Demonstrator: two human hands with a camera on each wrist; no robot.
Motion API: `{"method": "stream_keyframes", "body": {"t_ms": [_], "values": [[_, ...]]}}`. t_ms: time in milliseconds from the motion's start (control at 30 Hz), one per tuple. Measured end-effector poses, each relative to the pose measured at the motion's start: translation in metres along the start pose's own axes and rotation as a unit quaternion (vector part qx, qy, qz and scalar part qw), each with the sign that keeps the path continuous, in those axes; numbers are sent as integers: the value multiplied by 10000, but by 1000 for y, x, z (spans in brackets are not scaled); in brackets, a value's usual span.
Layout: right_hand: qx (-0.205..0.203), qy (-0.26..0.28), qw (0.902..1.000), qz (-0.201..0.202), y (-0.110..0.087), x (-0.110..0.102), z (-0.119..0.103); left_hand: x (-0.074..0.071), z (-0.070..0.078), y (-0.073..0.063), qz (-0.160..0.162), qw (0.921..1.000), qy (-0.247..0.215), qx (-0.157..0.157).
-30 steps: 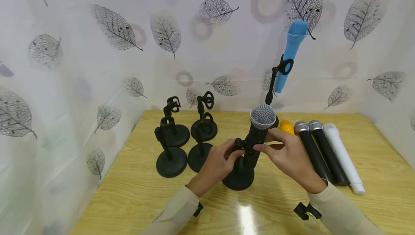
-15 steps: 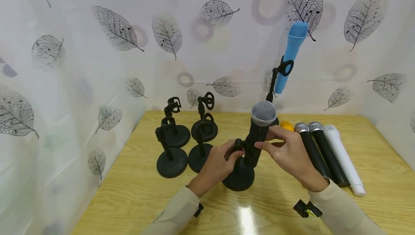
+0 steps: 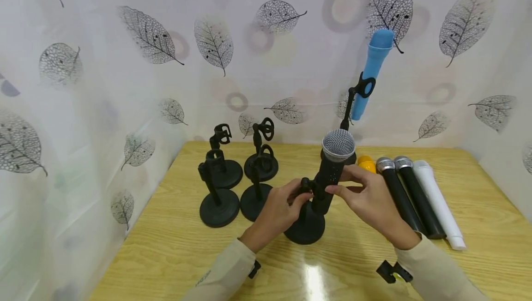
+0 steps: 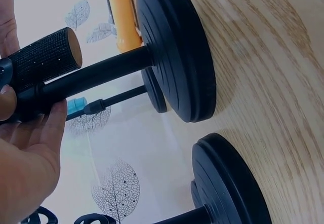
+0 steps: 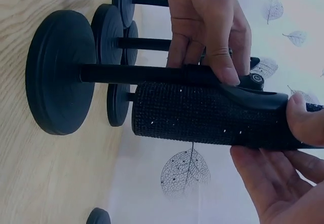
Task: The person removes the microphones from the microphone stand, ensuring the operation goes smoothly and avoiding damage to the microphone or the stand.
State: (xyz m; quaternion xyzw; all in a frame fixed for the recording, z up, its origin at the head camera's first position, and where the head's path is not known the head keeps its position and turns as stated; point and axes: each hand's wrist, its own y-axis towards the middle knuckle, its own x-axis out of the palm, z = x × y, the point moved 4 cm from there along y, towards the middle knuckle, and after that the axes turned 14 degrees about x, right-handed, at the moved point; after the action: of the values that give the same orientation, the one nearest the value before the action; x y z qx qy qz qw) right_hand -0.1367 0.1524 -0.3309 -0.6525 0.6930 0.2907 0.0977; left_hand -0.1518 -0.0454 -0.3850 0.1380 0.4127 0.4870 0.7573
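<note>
A black microphone (image 3: 331, 171) with a silver mesh head stands tilted in the clip (image 5: 260, 101) of a black desk stand (image 3: 305, 228). Its body looks studded and glittery in the right wrist view, and its lower end hangs beside the stand's pole (image 5: 126, 73). My left hand (image 3: 277, 211) grips the top of the stand at the clip's joint, thumb against it. With thumb and fingers, my right hand (image 3: 371, 197) holds the microphone's body below the mesh head. The stand's round base rests on the table; part of the clip is hidden by the fingers.
Several bare black stands (image 3: 220, 206) with clips are grouped at the left. Behind the held microphone, a blue microphone (image 3: 371, 68) sits in a taller stand. At the right lie an orange microphone (image 3: 366, 163), two black ones (image 3: 401, 195) and a white one (image 3: 440, 206). A leaf-patterned curtain (image 3: 232, 84) backs the table.
The held microphone's mesh head is slightly higher than a second ago. The left hand keeps its grip on the stand; the right hand has shifted only a little along the microphone.
</note>
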Motion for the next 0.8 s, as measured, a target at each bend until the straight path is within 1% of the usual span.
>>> {"method": "stream_keyframes", "body": {"t_ms": [100, 233, 400, 567, 800], "values": [[-17, -99, 9999, 135, 1, 0, -3, 0, -1, 0, -15, 10000, -32, -45], [-9, -167, 9996, 208, 1, -2, -6, 0, -2, 0, -43, 9999, -62, -97], [-180, -154, 9993, 287, 3, -5, -10, 0, -1, 0, -58, 9998, -73, -147], [-283, -186, 9991, 237, 5, -7, -15, -1, -1, 0, -55, 9997, -115, -191], [-266, -253, 9990, 248, 6, -13, -23, -1, 0, -1, -67, 9997, -126, -179]]}}
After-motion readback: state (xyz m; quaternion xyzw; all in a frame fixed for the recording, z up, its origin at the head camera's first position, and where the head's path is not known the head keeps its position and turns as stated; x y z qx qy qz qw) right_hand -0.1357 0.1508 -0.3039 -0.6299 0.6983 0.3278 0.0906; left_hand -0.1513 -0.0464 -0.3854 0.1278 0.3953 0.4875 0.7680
